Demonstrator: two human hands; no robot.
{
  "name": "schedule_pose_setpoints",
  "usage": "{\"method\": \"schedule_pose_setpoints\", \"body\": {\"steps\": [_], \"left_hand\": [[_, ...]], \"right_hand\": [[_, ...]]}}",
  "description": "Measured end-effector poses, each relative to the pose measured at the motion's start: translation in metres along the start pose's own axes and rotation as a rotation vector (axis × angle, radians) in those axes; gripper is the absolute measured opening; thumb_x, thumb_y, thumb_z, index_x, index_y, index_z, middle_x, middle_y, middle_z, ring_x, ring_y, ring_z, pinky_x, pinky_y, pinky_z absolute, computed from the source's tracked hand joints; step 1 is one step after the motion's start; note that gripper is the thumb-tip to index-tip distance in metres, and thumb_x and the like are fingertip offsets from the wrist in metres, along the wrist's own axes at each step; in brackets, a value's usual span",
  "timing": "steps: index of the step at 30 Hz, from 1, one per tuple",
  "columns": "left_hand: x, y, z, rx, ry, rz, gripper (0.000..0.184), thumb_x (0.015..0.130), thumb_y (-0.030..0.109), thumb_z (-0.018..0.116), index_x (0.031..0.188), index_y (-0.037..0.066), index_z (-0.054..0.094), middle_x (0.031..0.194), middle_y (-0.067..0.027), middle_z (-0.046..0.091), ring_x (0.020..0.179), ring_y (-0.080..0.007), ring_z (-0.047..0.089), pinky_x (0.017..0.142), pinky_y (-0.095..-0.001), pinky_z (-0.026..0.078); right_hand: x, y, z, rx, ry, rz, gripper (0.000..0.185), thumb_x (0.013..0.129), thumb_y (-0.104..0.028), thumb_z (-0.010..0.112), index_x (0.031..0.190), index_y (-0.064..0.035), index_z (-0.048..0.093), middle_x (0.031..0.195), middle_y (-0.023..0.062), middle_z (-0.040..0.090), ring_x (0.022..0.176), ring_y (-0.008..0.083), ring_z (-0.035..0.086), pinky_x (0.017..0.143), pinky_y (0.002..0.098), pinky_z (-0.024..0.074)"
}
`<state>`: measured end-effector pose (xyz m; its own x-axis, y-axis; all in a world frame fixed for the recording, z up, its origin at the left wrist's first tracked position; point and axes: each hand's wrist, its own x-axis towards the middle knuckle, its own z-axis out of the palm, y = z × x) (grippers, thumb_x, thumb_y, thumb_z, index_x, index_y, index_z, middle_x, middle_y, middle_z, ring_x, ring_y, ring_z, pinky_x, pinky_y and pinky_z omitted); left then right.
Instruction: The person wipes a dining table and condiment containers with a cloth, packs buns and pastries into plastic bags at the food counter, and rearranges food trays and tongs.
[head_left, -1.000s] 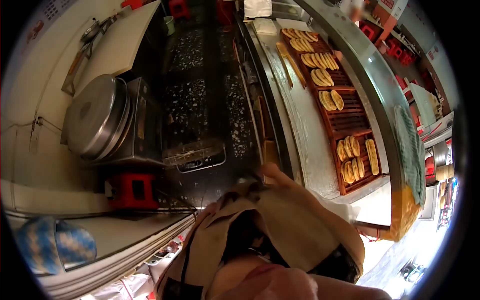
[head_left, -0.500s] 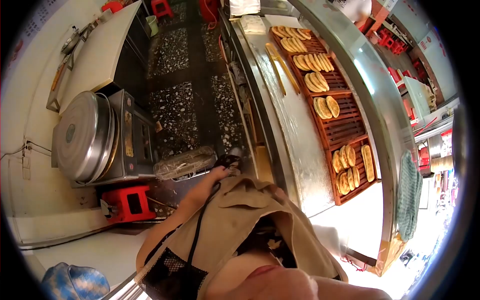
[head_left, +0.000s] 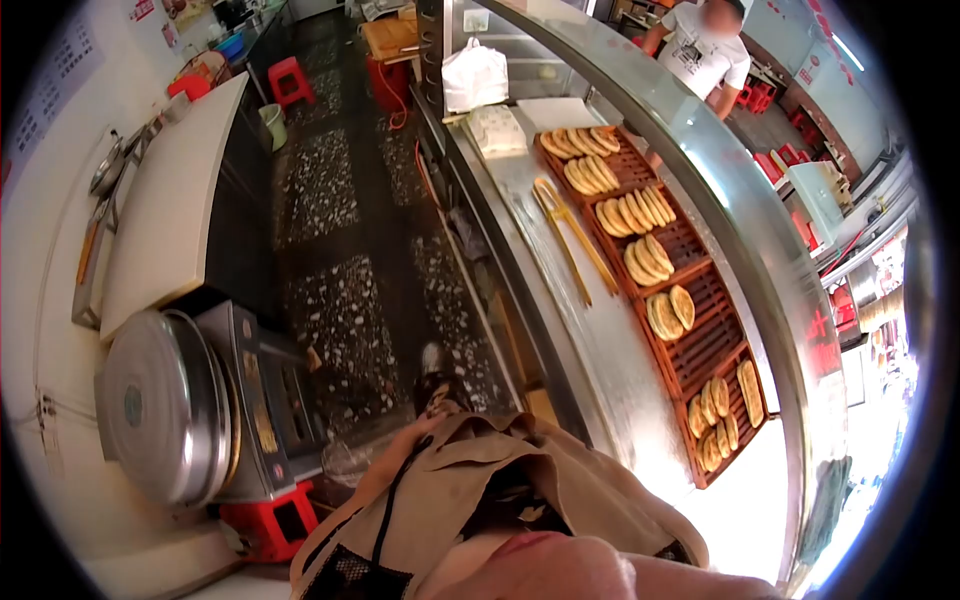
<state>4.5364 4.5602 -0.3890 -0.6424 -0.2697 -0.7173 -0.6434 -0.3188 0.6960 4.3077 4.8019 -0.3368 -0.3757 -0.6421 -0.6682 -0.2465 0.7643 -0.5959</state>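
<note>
My left hand (head_left: 423, 427) hangs low beside the beige apron (head_left: 570, 478), at its upper left edge. It is small and partly hidden, so its fingers cannot be made out. The dark trouser leg and shoe (head_left: 436, 372) show just beyond it. My right hand is out of view; only bare skin of that side appears along the bottom. To my right, flat golden breads (head_left: 650, 258) lie in rows in a brown slatted tray (head_left: 712, 328) on the metal counter (head_left: 635, 400). Yellow-handled tongs (head_left: 577, 240) rest beside the tray, untouched.
On the left stands a round metal griddle (head_left: 150, 405) with its lid down, by a red stool (head_left: 270, 520). A white-topped table (head_left: 165, 215) runs behind it. A white bag (head_left: 475, 75) sits at the counter's far end. A person (head_left: 705, 50) stands beyond the glass.
The view has tilted up, so the counter and griddle sit lower in the picture. A person in a white T-shirt now shows more fully beyond the glass. The breads and tongs stay in place.
</note>
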Motion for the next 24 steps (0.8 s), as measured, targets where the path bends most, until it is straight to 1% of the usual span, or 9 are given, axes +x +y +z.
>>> {"method": "schedule_pose_setpoints", "body": {"steps": [7, 8, 10, 11, 12, 14, 15, 22, 24], "left_hand": [[0.076, 0.064, -0.194, 0.152, -0.010, -0.455, 0.045, 0.086, 0.041, 0.059, 0.106, 0.001, 0.064, 0.104, -0.0173, 0.063, 0.093, -0.0257, 0.058, 0.080, -0.0423, 0.045], [0.071, 0.079, -0.220, 0.279, -0.039, 0.112, 0.037, 0.085, 0.035, 0.057, 0.082, 0.000, 0.066, 0.075, -0.0150, 0.063, 0.067, -0.0252, 0.058, 0.063, -0.0427, 0.045], [0.040, 0.162, -0.251, 0.442, 0.079, -0.083, 0.036, 0.087, 0.032, 0.054, 0.085, -0.003, 0.064, 0.073, -0.0172, 0.062, 0.063, -0.0251, 0.057, 0.060, -0.0409, 0.045], [0.043, 0.174, -0.269, 0.428, 0.157, -0.039, 0.036, 0.088, 0.031, 0.053, 0.085, -0.003, 0.064, 0.074, -0.0184, 0.062, 0.064, -0.0250, 0.057, 0.060, -0.0405, 0.045], [0.050, 0.190, -0.284, 0.431, 0.147, -0.047, 0.036, 0.088, 0.031, 0.053, 0.085, -0.003, 0.064, 0.074, -0.0184, 0.062, 0.064, -0.0250, 0.057, 0.060, -0.0405, 0.045], [0.076, 0.225, -0.315, 0.549, 0.103, -0.509, 0.036, 0.090, 0.030, 0.050, 0.093, -0.004, 0.063, 0.086, -0.0201, 0.064, 0.074, -0.0260, 0.061, 0.066, -0.0402, 0.046], [0.092, 0.244, -0.327, 0.557, 0.097, -0.514, 0.036, 0.090, 0.030, 0.050, 0.093, -0.004, 0.063, 0.086, -0.0201, 0.064, 0.074, -0.0260, 0.061, 0.066, -0.0402, 0.046], [0.252, 0.389, -0.396, 0.245, 0.218, 0.152, 0.043, 0.088, 0.031, 0.060, 0.117, 0.000, 0.058, 0.107, -0.0129, 0.064, 0.098, -0.0242, 0.060, 0.084, -0.0355, 0.047], [0.277, 0.441, -0.417, 0.156, 0.217, 0.274, 0.042, 0.089, 0.029, 0.059, 0.119, 0.000, 0.055, 0.108, -0.0111, 0.064, 0.098, -0.0225, 0.060, 0.083, -0.0332, 0.047]], "right_hand": [[0.158, -0.129, -0.050, -0.396, 0.097, -0.100, 0.031, 0.086, -0.034, 0.053, 0.096, -0.0094, 0.069, 0.098, 0.0122, 0.066, 0.090, 0.0326, 0.062, 0.081, 0.0423, 0.0492], [0.195, -0.136, -0.056, -0.514, 0.021, -0.176, 0.025, 0.082, -0.030, 0.055, 0.090, -0.0097, 0.068, 0.093, 0.0129, 0.065, 0.085, 0.0330, 0.062, 0.075, 0.0430, 0.0502], [0.228, -0.189, -0.085, -1.005, -0.007, -0.564, 0.019, 0.075, -0.026, 0.061, 0.084, -0.0103, 0.068, 0.085, 0.0133, 0.064, 0.079, 0.0330, 0.062, 0.068, 0.0432, 0.0513], [0.255, -0.193, -0.090, -0.646, 0.136, -0.624, 0.017, 0.077, -0.023, 0.059, 0.083, -0.0084, 0.065, 0.086, 0.0130, 0.065, 0.078, 0.0327, 0.062, 0.063, 0.0417, 0.0517], [0.211, -0.272, -0.119, -0.083, 0.253, -0.250, 0.021, 0.080, -0.022, 0.055, 0.085, -0.0062, 0.068, 0.085, 0.0151, 0.067, 0.080, 0.0353, 0.062, 0.072, 0.0444, 0.0499], [0.244, -0.283, -0.128, 0.104, 0.224, -0.152, 0.023, 0.081, -0.023, 0.054, 0.086, -0.0050, 0.067, 0.086, 0.0148, 0.067, 0.081, 0.0341, 0.063, 0.073, 0.0436, 0.0498], [0.262, -0.281, -0.131, 0.219, 0.157, -0.093, 0.026, 0.082, -0.026, 0.055, 0.088, -0.0041, 0.067, 0.088, 0.0145, 0.067, 0.083, 0.0321, 0.063, 0.074, 0.0422, 0.0497], [0.384, -0.253, -0.168, -0.221, -0.061, 0.108, 0.029, 0.079, -0.026, 0.056, 0.087, -0.0012, 0.069, 0.074, 0.0139, 0.066, 0.057, 0.0247, 0.062, 0.053, 0.0381, 0.0491], [0.438, -0.283, -0.208, -0.016, -0.069, 0.190, 0.030, 0.080, -0.028, 0.054, 0.083, -0.0013, 0.068, 0.072, 0.0134, 0.066, 0.055, 0.0241, 0.061, 0.049, 0.0378, 0.0480]]}}
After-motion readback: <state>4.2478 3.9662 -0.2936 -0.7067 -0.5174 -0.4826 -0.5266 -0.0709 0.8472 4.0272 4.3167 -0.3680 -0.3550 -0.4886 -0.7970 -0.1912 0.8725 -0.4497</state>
